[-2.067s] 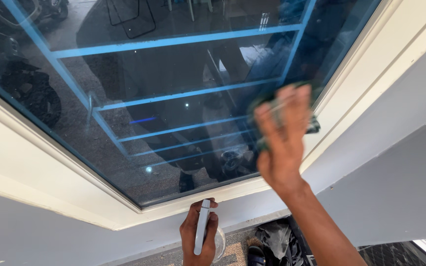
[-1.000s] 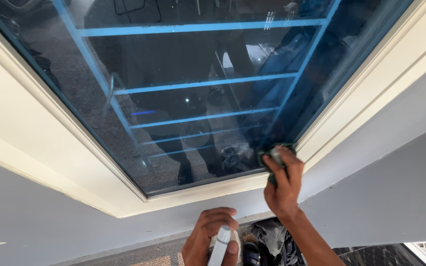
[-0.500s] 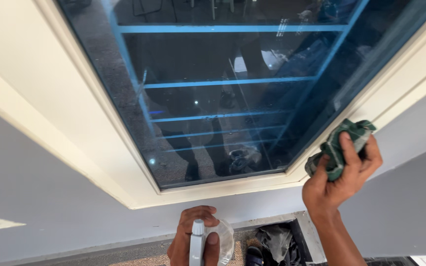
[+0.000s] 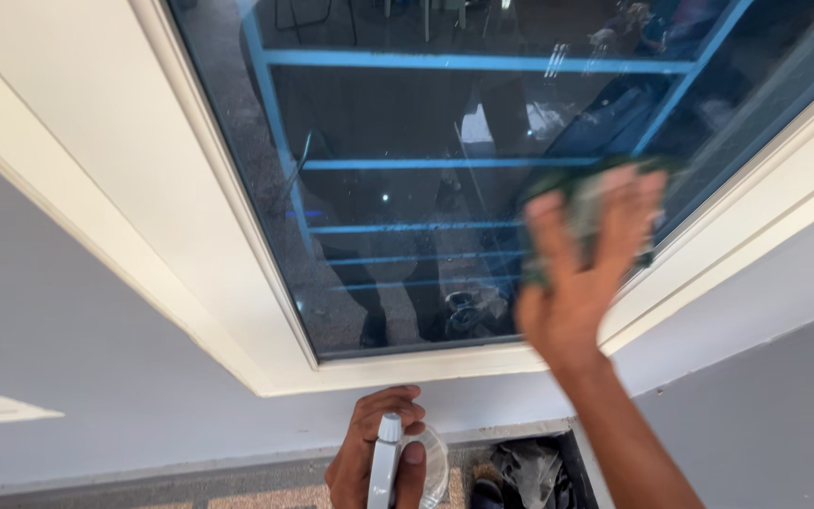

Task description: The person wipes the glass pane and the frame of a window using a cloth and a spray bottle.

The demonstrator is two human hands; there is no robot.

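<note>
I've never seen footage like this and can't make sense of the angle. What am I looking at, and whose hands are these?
The picture comes from a camera worn on a person's head, so both hands are that person's own. The view faces a tinted window pane set in a cream frame in a grey wall; blue bars and dim reflections show in the glass. The right hand, blurred by motion, presses a green cloth flat against the pane. The left hand, low in the picture, is closed around a clear spray bottle with a white nozzle.

No packages, labels, signs or screens in view
</note>
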